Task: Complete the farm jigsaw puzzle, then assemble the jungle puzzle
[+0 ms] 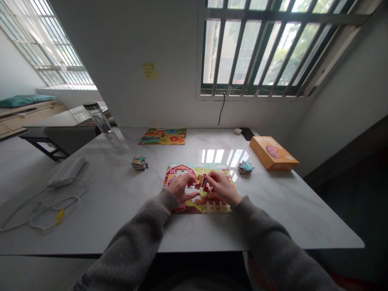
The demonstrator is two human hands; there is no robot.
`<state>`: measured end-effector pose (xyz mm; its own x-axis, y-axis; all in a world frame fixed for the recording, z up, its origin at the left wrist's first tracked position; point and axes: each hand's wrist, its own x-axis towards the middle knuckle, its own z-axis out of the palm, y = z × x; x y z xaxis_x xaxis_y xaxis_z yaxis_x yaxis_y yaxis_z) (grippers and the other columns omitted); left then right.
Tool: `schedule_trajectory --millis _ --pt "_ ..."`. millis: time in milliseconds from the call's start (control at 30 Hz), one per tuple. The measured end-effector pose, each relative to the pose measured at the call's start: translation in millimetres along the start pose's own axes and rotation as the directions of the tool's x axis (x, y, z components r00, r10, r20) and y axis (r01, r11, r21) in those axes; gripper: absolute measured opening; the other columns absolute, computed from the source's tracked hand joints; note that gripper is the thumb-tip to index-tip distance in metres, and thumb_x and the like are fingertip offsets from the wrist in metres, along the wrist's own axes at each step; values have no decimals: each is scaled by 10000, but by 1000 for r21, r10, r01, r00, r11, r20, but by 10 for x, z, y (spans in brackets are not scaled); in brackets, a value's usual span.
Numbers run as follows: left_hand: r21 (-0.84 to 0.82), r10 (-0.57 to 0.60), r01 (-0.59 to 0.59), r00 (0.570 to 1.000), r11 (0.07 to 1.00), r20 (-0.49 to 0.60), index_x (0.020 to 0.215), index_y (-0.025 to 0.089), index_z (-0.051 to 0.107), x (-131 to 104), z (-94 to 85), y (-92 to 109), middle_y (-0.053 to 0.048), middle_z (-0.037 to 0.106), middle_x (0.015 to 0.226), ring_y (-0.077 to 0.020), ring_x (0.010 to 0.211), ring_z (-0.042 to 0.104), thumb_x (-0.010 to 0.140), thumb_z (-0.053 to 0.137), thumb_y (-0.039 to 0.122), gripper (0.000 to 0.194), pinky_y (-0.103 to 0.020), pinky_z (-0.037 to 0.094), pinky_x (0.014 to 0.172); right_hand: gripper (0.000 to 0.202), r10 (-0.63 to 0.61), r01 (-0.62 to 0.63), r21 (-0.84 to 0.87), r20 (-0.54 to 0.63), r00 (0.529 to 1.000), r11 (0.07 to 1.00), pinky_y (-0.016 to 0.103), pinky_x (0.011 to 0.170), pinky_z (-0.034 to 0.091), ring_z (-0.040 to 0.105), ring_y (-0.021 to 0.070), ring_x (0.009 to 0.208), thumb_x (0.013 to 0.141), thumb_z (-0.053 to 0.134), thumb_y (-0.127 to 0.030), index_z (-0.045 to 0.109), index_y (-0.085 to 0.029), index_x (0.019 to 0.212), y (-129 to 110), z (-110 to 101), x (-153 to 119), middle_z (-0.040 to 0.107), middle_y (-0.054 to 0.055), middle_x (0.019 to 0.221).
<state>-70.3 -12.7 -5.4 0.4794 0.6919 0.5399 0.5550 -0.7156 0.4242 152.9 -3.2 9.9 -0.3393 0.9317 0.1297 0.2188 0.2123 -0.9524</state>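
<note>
Red-and-green jigsaw (194, 209), table ctr.: barn roof (L) & fence (R) in place; pale gaps around barn/ctr. seem unfilled. L hand (181, 186): fingers curved over jigsaw, grip can't be told; R hand (223, 188): fingertips pinching dark-red pc. (204, 183). White marbled table (121, 218), L to R: power strip (67, 171), bottle (101, 120), L pc. stack (140, 163), animal picture (165, 137), R pc. stack (245, 167), orange box (269, 150). Room, L to R: curtained window (60, 52), yellow wall note (150, 70), barred window (257, 48).
</note>
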Motion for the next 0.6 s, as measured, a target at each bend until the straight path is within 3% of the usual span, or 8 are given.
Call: schedule_trajectory --millis 167,267,433,600 --pt "-43 30 -28 998 999 49 1346 228 461 -5 8 -4 -37 651 988 -160 735 593 788 761 280 636 -325 525 753 397 -37 41 -65 52 998 997 251 558 414 520 141 627 894 561 -563 532 -199 738 32 -1 -2 567 -8 676" --pt "3 66 -67 995 998 79 1311 229 511 0 4 -11 -47 645 1010 -168 761 592 803 753 300 568 -334 519 782 400 -21 26 -82 63 998 996 250 554 397 496 133 611 905 544 -563 536 -194 750 14 11 -12 547 -19 665" --pt "86 9 -13 999 996 50 1230 198 572 -51 -95 -155 -56 640 949 -193 780 595 783 769 387 524 -342 502 772 291 -97 99 -121 20 995 988 261 606 409 503 138 652 953 500 -461 570 -190 876 -25 1 -28 537 -23 712" --pt "113 -81 62 981 992 173 1100 195 647 -210 -230 -385 -55 634 941 -197 788 588 739 804 484 489 -320 485 728 169 -153 162 -290 54 987 943 275 637 397 524 149 664 962 492 -318 595 -196 1015 -19 -11 -62 557 -21 716"
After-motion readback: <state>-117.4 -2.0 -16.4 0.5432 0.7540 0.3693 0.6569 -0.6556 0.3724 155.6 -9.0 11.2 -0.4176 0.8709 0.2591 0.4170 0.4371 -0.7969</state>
